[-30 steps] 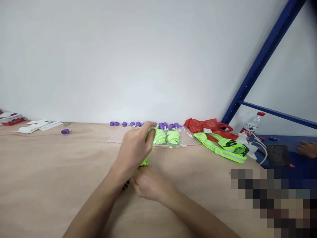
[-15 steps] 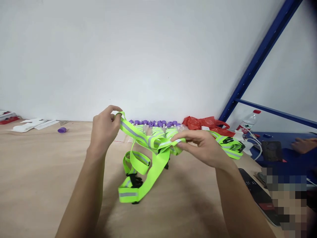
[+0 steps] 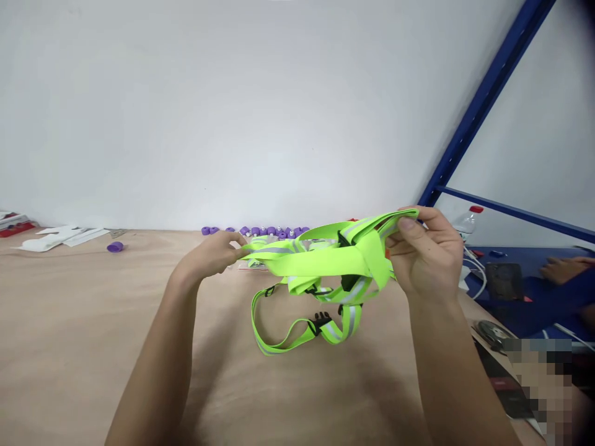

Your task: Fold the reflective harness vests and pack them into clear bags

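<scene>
A neon-green strap harness (image 3: 320,261) with grey reflective stripes hangs stretched between both hands above the table. My left hand (image 3: 211,253) pinches its left end between thumb and fingers. At its right end, my right hand (image 3: 427,244) grips a folded bunch of strap, thumb on top. Below the stretched part dangles a loop of strap with an open black buckle (image 3: 320,323). Other black buckle parts show among the folds. Behind the harness, more green strap in clear plastic is partly hidden.
Small purple items (image 3: 272,231) line the wall on the wooden table (image 3: 93,334). A purple cap (image 3: 115,246) and white strips (image 3: 60,237) lie left. At right are a bottle (image 3: 469,222), a phone (image 3: 504,384), a dark device (image 3: 504,282) and another person's hand (image 3: 564,270).
My right hand has moved right and up with the strap, turning palm inward. My left hand has lowered and shifted slightly right. The harness is spread wider, its hanging loop now further right.
</scene>
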Demonstrator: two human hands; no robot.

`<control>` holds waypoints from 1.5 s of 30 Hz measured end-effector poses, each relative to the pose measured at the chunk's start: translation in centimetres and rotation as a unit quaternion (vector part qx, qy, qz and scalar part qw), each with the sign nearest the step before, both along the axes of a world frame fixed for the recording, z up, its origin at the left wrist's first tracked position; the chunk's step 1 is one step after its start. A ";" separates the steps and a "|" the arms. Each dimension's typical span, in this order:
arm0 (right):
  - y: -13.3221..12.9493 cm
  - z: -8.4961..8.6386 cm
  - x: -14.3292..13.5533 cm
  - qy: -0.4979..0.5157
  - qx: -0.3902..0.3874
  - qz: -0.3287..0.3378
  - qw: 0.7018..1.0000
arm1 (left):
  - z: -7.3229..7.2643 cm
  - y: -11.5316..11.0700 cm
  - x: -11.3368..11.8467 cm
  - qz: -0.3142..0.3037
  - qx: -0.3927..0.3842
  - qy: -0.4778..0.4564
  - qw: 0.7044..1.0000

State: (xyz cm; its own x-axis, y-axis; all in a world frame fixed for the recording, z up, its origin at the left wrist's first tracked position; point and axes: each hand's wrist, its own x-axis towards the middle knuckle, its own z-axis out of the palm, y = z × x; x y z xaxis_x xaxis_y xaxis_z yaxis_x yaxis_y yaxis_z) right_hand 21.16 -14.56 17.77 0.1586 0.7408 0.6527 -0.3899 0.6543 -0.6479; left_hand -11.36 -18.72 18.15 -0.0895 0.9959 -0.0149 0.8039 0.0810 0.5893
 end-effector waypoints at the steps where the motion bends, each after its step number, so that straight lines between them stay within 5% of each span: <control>1: 0.0 0.1 0.0 0.015 0.004 -0.001 1.000 | 0.0 0.0 0.1 -0.022 -0.009 0.001 1.000; 5: -0.3 0.3 -0.6 0.019 0.026 0.004 0.999 | -0.1 0.0 2.5 -0.063 0.121 -0.024 0.990; 9: -1.0 0.2 -1.3 -0.035 0.001 0.048 0.998 | -0.7 -0.8 7.8 -0.142 0.318 -0.128 0.929; 14: -1.7 0.1 -2.0 -0.050 -0.016 0.081 0.995 | -1.7 -2.1 11.8 -0.302 0.292 -0.121 0.899; 23: -1.7 -0.2 -2.4 -0.043 -0.017 0.069 0.997 | -1.7 -2.1 11.5 -0.262 0.242 -0.225 0.907; 37: -0.8 -0.6 -2.0 -0.009 -0.017 -0.024 1.000 | -2.0 -2.3 10.9 -0.265 0.428 -0.038 0.863; 45: 0.0 0.2 -0.1 0.072 -0.040 -0.043 0.996 | -1.4 -1.5 9.0 -0.287 0.411 0.035 0.865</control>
